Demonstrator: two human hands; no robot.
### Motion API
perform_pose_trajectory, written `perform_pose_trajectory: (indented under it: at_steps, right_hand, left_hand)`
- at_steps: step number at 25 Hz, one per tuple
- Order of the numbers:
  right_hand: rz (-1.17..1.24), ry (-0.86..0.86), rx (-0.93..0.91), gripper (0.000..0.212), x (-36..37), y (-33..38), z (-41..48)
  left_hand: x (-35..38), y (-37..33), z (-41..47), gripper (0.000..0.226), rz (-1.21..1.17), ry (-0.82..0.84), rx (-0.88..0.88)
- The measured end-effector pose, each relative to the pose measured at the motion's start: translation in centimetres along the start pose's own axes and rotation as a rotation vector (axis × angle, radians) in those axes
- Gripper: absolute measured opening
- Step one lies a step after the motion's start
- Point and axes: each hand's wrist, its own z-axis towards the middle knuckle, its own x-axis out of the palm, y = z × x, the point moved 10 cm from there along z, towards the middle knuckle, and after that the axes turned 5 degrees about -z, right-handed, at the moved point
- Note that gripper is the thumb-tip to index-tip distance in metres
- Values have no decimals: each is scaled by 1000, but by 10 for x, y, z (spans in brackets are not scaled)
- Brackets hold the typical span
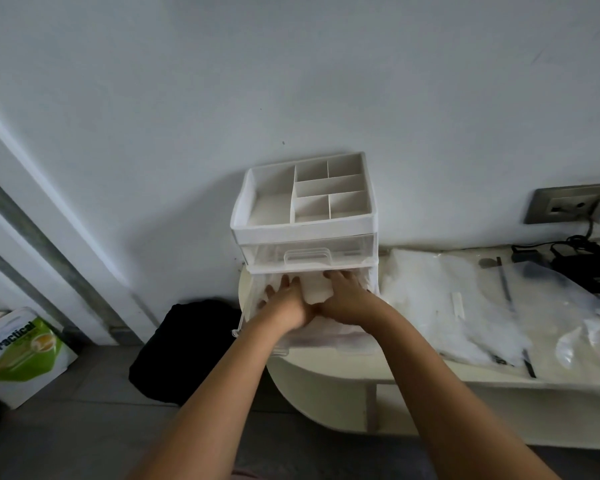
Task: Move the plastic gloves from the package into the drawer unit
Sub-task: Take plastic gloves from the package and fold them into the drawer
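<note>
The white drawer unit [303, 220] stands on the left end of a cream table against the wall. Its upper drawer [307, 252] is closed, and its lower drawer [326, 339] is pulled out toward me. Both my hands reach into the lower drawer. My left hand [284, 301] and my right hand [345, 297] lie with fingers stretched forward on thin white plastic gloves [316, 292], with a folded wad of them pressed between the two hands. The clear plastic package [426, 292] lies flat on the table just right of the unit.
The cream table [329, 379] has a rounded left end. More clear plastic bags [589, 337] lie on it to the right, with black cables [589, 263] under a wall socket [568, 202]. On the floor lie a black bag [184, 351] and a green-and-white box [18, 355].
</note>
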Motion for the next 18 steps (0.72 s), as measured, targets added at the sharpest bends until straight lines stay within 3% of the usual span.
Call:
perform_pose_trajectory:
  at_steps: [2,4,5,9,13,18]
  right_hand:
    - [133,-22,73,72,-3,-7,1]
    - [233,-19,142,67,-5,-10,0]
    - [251,-19,166,66,-5,-11,-1]
    - [203,6,172,55,-11,-4,-5]
    - [95,120,6,15,-35,12,-32]
    - [26,124,-101,21,-89,-7,-63]
  left_hand:
    - [6,-3,0,126,10,35,-9]
    - [8,-3,-3,149,56,59,-47]
    - [9,-3,-6,148,68,85,-69]
    - [9,-11,-22,114,127,136,-112]
    - [11,-11,-24,122,127,159,-137]
    - [5,-5,-22,121,155,150,-122]
